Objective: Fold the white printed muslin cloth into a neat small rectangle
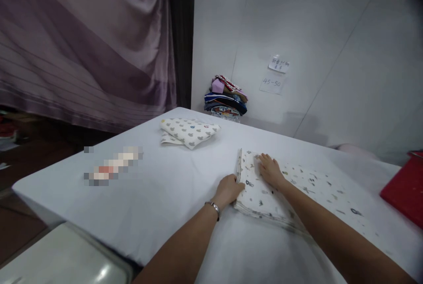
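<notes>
A white printed cloth (310,191), folded in several layers, stretches across the right half of the table. My left hand (229,190), with a bracelet at the wrist, grips the cloth's left edge, its thumb on top and the fingers hidden at the side. My right hand (270,170) lies flat on the upper layer near the far left corner, fingers stretched out. Farther back, a second white cloth (190,133) with a grey print lies loosely folded, apart from both hands.
The white-covered table (142,213) runs beneath everything. A pixelated object (114,165) lies at its left. Behind stands a pile of folded fabrics (224,99) by the wall. A red object (405,187) is at the right edge, and a white surface (62,257) at lower left.
</notes>
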`<state>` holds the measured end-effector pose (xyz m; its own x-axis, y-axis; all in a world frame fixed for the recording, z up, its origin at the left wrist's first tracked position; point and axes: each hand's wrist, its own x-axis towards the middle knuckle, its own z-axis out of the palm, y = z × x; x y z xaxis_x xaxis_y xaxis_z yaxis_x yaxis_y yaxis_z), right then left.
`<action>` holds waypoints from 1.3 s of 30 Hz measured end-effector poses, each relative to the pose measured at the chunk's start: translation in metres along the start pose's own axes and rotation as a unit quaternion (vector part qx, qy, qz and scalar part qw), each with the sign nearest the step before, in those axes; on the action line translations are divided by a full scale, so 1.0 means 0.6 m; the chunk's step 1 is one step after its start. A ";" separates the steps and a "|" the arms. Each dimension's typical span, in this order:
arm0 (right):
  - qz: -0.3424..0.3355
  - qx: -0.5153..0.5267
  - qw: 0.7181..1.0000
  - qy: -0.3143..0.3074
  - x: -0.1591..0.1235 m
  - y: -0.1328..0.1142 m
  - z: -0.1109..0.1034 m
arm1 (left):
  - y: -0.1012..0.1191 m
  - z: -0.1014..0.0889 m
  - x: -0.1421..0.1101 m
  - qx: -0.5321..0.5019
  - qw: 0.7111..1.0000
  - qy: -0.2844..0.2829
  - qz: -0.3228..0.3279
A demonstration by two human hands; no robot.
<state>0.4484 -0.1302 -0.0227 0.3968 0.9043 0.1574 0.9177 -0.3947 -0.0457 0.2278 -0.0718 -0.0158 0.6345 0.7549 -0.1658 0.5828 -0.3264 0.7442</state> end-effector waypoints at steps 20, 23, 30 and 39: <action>0.166 -0.032 0.985 -0.020 -0.102 0.167 -0.003 | 0.008 -0.009 0.005 0.008 1.000 -0.015 -0.003; 0.157 -0.020 0.987 -0.027 -0.099 0.169 -0.005 | 0.007 -0.009 0.006 -0.006 1.000 -0.019 -0.007; 0.139 0.000 0.990 -0.020 -0.108 0.152 -0.014 | -0.003 -0.005 0.015 -0.029 0.999 -0.029 -0.005; 0.125 0.031 0.991 -0.032 -0.113 0.141 -0.033 | 0.008 -0.010 0.015 -0.037 0.999 -0.019 -0.019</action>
<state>0.4986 -0.2279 -0.0177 0.6108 0.7885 0.0717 0.7892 -0.5990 -0.1356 0.2334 -0.0634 -0.0099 0.6320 0.7435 -0.2186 0.5685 -0.2530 0.7828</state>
